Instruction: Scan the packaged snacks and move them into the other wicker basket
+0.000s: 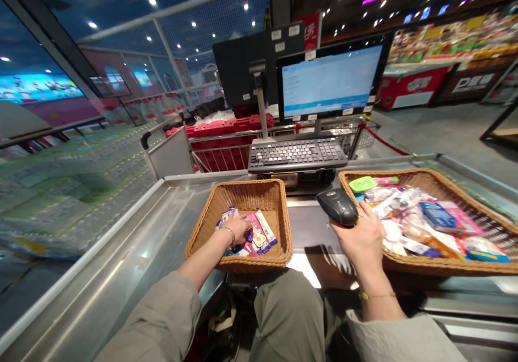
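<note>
My left hand [238, 228] reaches into the small wicker basket [279, 211] and rests on the snack packets [259, 235] lying in it; its fingers curl over a packet. My right hand [362, 238] is closed round a black handheld barcode scanner [338, 205], held above the steel counter between the two baskets. A larger wicker basket [429, 267] on the right is filled with several colourful packaged goods [424, 219]. Both wrists wear thin bracelets.
Behind the baskets a black keyboard [297, 154] sits under a lit monitor [332, 81]. A second screen [251, 68] faces away. Red crates [220, 135] sit in a metal trolley behind. The steel counter [133, 254] slopes down to the left; shop shelves stand at far right.
</note>
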The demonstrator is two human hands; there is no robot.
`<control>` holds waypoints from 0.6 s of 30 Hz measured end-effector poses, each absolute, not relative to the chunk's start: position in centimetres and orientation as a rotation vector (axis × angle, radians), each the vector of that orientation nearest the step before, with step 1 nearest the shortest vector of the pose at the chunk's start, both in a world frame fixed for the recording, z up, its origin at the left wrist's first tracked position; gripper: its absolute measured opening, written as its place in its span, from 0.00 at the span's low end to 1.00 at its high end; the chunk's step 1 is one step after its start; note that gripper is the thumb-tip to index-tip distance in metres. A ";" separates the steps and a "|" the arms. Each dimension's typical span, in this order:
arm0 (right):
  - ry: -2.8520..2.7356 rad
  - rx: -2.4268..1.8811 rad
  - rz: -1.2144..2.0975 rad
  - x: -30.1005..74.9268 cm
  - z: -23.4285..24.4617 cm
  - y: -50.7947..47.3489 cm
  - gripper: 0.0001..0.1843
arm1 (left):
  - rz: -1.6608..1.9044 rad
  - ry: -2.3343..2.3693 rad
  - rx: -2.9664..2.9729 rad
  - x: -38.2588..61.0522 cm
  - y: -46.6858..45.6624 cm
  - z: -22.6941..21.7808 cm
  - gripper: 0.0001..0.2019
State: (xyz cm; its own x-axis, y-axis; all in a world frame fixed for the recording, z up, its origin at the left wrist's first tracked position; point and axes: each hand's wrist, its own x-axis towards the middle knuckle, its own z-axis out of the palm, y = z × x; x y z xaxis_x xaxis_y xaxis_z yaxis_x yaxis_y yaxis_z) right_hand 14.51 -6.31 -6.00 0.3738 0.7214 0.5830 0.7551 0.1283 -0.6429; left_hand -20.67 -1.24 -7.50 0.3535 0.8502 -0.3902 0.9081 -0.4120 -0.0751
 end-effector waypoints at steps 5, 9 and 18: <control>-1.333 -1.586 -0.021 14.4 -5.9 -6.3 0.21 | -0.689 1.581 2.505 -20.1 -1.5 -7.7 0.15; -1.352 -1.583 -0.012 14.2 -5.9 -6.4 0.19 | -0.722 1.587 2.499 -19.7 -1.6 -7.8 0.14; -1.359 -1.572 -0.002 14.0 -5.9 -6.5 0.16 | -0.564 1.650 2.478 -19.2 -1.7 -7.4 0.14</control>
State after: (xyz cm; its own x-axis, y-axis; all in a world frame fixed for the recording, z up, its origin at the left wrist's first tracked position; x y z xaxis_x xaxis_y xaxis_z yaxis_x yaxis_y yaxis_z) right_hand 14.00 -6.47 -5.87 0.3642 0.7343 0.5729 0.7362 0.1498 -0.6600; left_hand -19.21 -1.74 -7.38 0.3396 0.8673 -0.3640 0.9086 -0.4025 -0.1113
